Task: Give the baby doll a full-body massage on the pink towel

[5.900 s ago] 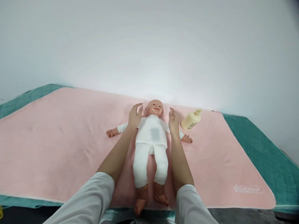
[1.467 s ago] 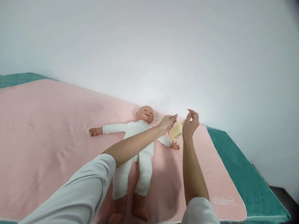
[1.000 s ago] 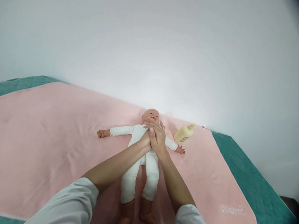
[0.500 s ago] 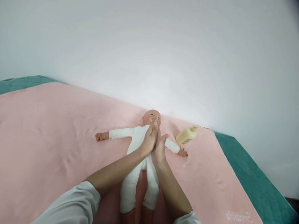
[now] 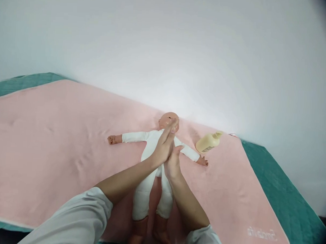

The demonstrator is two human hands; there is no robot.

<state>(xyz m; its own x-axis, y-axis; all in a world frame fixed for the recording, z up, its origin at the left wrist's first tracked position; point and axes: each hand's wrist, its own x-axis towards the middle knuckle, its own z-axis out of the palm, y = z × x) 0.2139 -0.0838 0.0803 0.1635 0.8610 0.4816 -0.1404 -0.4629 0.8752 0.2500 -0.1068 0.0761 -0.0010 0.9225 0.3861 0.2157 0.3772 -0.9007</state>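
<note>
Palm to palm above a doll's trunk, my left hand (image 5: 165, 145) and my right hand (image 5: 173, 164) press against each other. The left fingers are stretched out, pointing up toward the doll's head; the right thumb sticks out to the side, while most of the right fingers are hidden behind the left hand. Nothing shows between the palms. Beneath them the baby doll (image 5: 152, 143) lies on its back in a white bodysuit, arms spread and bare feet toward me. A pale yellow pump bottle (image 5: 208, 142) lies tilted beyond the doll's arm on the right.
A pink mat (image 5: 64, 150) with white lettering at its near right corner spreads under everything. Green quilted cloth (image 5: 279, 181) shows past its edges. Behind the mat rises a plain white wall (image 5: 155, 46).
My left hand has slid slightly up along the right one, the palms still together. The view has shifted a little, so the doll and bottle appear higher and further right.
</note>
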